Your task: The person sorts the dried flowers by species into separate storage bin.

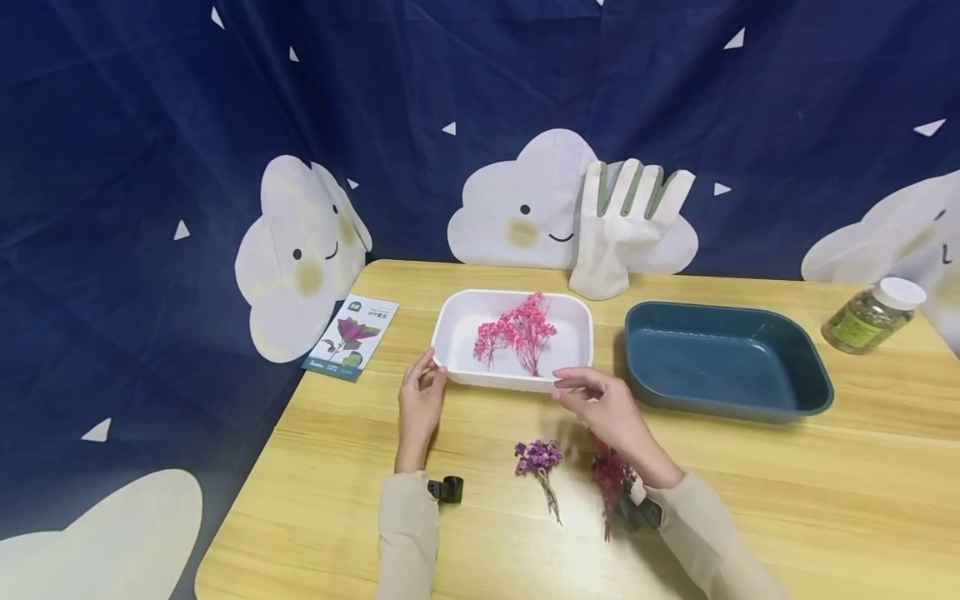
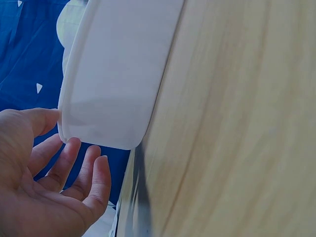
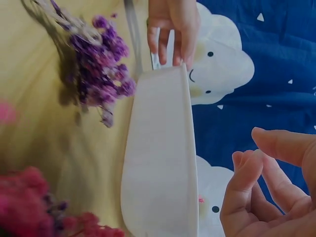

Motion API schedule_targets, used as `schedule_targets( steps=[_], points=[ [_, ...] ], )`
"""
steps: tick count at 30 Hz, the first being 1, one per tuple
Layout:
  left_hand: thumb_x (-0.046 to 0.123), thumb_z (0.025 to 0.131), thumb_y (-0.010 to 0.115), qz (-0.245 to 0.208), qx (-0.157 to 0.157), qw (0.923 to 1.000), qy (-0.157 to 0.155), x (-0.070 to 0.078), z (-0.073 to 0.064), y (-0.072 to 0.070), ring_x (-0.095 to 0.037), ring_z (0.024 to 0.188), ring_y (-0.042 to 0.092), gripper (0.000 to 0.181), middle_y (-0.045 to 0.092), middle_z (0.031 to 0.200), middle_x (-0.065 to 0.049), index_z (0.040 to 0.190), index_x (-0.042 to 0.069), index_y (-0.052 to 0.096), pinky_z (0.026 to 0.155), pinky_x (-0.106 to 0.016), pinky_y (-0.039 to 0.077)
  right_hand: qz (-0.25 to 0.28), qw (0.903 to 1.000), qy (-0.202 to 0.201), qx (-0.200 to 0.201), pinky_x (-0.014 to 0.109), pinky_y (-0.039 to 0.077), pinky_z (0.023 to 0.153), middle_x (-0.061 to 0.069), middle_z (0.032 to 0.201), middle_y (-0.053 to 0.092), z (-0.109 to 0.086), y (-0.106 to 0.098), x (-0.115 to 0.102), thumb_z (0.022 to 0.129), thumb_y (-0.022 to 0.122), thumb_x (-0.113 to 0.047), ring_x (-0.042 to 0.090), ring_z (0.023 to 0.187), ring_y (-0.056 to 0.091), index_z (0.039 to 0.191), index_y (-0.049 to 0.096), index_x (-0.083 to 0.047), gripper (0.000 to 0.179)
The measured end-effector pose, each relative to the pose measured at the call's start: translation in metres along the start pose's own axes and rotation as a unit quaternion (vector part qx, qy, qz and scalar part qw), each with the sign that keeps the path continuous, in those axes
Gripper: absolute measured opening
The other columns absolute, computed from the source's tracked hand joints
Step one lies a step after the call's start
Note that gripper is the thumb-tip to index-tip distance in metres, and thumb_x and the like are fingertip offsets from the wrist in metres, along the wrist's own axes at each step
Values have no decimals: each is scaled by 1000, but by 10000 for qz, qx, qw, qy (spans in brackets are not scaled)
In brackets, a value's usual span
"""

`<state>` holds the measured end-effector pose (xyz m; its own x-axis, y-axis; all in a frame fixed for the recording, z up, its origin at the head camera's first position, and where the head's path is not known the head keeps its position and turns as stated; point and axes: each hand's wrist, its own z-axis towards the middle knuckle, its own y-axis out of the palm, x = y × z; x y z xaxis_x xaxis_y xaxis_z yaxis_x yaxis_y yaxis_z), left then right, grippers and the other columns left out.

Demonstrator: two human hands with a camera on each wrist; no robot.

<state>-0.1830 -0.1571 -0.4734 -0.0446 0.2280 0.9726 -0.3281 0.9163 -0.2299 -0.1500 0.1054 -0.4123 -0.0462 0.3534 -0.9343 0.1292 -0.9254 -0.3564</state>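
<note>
A white tray (image 1: 495, 382) lies on the table with a spray of small pink flowers (image 1: 517, 329) inside. My left hand (image 1: 420, 404) holds its front left corner, thumb and fingertips around the rim; the left wrist view shows the white wall (image 2: 118, 94) beside the fingers. Over the front right corner hovers my right hand (image 1: 611, 412), thumb and forefinger close together with nothing seen between them; the right wrist view shows them beside the rim. A small purple bunch (image 1: 537, 457) lies in front of the tray. Under the right forearm is a red bunch (image 1: 611, 475), partly hidden.
To the right sits a dark blue tray (image 1: 720, 367), and beyond it a jar with a white lid (image 1: 873, 317). A white glove (image 1: 618, 229) stands at the table's back edge. On the left lies a leaflet (image 1: 351, 337) with a flower picture.
</note>
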Motion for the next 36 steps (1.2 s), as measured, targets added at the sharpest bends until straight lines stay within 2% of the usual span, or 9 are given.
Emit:
schedule_targets(
  steps=[6, 10, 15, 19, 24, 30, 36],
  points=[
    [13, 97, 58, 77, -29, 10000, 26, -1, 0, -1, -33, 115, 59, 44, 54, 129, -19, 139, 4, 52, 99, -44, 52, -162, 9999, -59, 6, 18, 53, 75, 18, 107, 72, -18, 0, 5, 86, 72, -9, 12, 82, 65, 114, 69, -2, 29],
    [12, 97, 58, 64, -25, 10000, 38, 0, 0, -2, -33, 115, 59, 44, 54, 128, -19, 139, 4, 52, 100, -45, 51, -53, 10000, 68, 11, 18, 54, 72, 18, 109, 71, -28, -1, 6, 86, 72, -10, 8, 78, 64, 115, 68, -2, 30],
    [13, 97, 58, 99, -22, 9999, 9, 0, -1, -2, -33, 115, 59, 44, 54, 128, -19, 140, 5, 51, 100, -44, 52, 114, 9994, 320, 19, 20, 54, 63, 20, 110, 70, -43, -2, 10, 86, 72, -10, 2, 75, 62, 116, 67, -1, 32],
    [13, 96, 58, 80, -24, 10000, -5, 1, 0, -2, -33, 115, 59, 45, 54, 129, -19, 140, 5, 51, 100, -44, 52, 279, 9979, 582, 6, 23, 53, 54, 22, 109, 69, -54, -3, 15, 85, 71, -7, 3, 71, 62, 116, 66, 0, 33],
    [12, 96, 58, 62, -32, 10000, -9, 0, 1, -1, -33, 115, 59, 45, 53, 129, -19, 140, 5, 51, 101, -44, 51, 343, 9968, 715, 47, 25, 53, 53, 18, 97, 71, -68, -5, 19, 85, 72, -8, 8, 67, 62, 115, 66, 1, 33],
    [12, 96, 58, 106, -5, 9999, 15, 0, 1, 0, -33, 115, 60, 44, 54, 127, -19, 139, 5, 52, 100, -44, 51, 591, 9922, 1097, 43, 30, 50, 42, 13, 85, 71, -85, -10, 23, 84, 72, -7, 15, 52, 59, 117, 65, 0, 35],
    [12, 95, 59, 16, 12, 10000, 23, 0, 2, 0, -32, 115, 60, 45, 55, 127, -19, 139, 4, 52, 100, -44, 52, 485, 9915, 1196, 131, 28, 53, 49, 8, 93, 73, -100, -14, 31, 84, 72, -8, 11, 63, 62, 117, 66, -1, 33]
  ],
)
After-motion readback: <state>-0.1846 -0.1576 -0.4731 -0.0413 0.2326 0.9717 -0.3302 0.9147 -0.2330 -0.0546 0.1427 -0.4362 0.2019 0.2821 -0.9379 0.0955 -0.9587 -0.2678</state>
